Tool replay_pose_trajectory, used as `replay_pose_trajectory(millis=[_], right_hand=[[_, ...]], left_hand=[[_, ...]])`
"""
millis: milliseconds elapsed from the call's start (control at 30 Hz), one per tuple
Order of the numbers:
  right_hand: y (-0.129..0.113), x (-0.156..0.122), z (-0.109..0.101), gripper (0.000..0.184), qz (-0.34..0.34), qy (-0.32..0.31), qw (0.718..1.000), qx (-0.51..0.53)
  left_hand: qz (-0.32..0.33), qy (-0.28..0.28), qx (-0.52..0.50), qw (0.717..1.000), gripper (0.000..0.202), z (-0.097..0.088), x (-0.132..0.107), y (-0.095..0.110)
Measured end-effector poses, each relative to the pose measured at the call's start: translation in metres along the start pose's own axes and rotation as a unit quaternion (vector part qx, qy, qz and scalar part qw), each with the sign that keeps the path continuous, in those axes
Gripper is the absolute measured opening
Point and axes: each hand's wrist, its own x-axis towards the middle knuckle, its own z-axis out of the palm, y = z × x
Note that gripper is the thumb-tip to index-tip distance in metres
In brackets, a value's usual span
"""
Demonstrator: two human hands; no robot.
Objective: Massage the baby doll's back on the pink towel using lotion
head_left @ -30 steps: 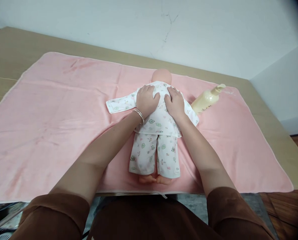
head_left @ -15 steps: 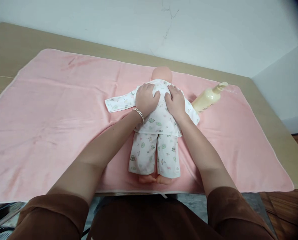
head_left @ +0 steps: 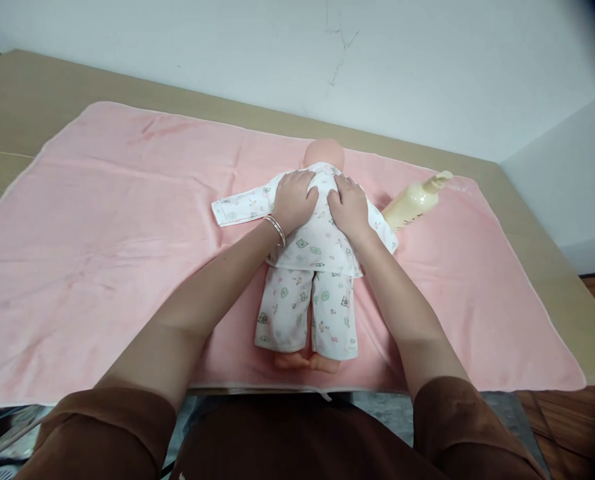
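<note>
A baby doll [head_left: 324, 155] lies with the back of its head up, its feet towards me. It wears a white patterned shirt [head_left: 317, 250] and matching trousers [head_left: 283, 310]. My left hand [head_left: 296, 201] rests flat on the left side of the doll's upper back, thumb turned inward. My right hand [head_left: 350, 208] lies likewise on the right side, its thumb facing the other across a small gap. Both hands are open and grip nothing. The doll's left-hand sleeve [head_left: 242, 205] stretches out sideways; the other sleeve is partly hidden behind my right hand and forearm.
Beneath the doll a pink blanket [head_left: 127, 247] covers much of the wooden table [head_left: 142, 90]. A pale yellow pump bottle [head_left: 413, 203] leans or lies right of the doll, touching or close to its sleeve. A white wall [head_left: 257, 53] stands behind the table.
Both hands stay on the doll's back with hardly any shift. The whole view has moved slightly, so the table and doll appear a little lower.
</note>
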Motion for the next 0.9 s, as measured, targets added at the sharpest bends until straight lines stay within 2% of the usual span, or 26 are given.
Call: replay_pose_trajectory(millis=[100,300,533,667,800,900], right_hand=[[-0.005,-0.005,-0.003,0.039,-0.011,0.018,1.000,0.008],[-0.015,-0.018,-0.005,0.035,0.061,0.064,0.996,-0.014],[0.008,-0.001,0.006,0.044,-0.002,0.015,1.000,0.019],[0.005,-0.006,0.003,0.038,-0.019,0.049,0.998,0.037],[-0.003,-0.016,-0.001,0.034,0.029,0.089,0.995,0.022],[-0.002,-0.013,-0.001,0.037,0.041,0.072,0.996,0.018]], left_hand=[[0.011,0.011,0.006,1.000,0.035,-0.004,-0.004,0.005],[-0.044,0.045,0.040,0.997,0.027,-0.006,-0.012,0.013],[-0.020,0.012,0.010,1.000,0.035,-0.001,-0.003,0.004],[-0.039,0.026,0.029,0.998,0.028,-0.005,-0.007,0.011],[-0.055,0.048,0.038,0.997,0.025,-0.009,-0.012,0.018],[-0.056,0.054,0.023,0.997,0.026,-0.007,-0.011,0.015]])
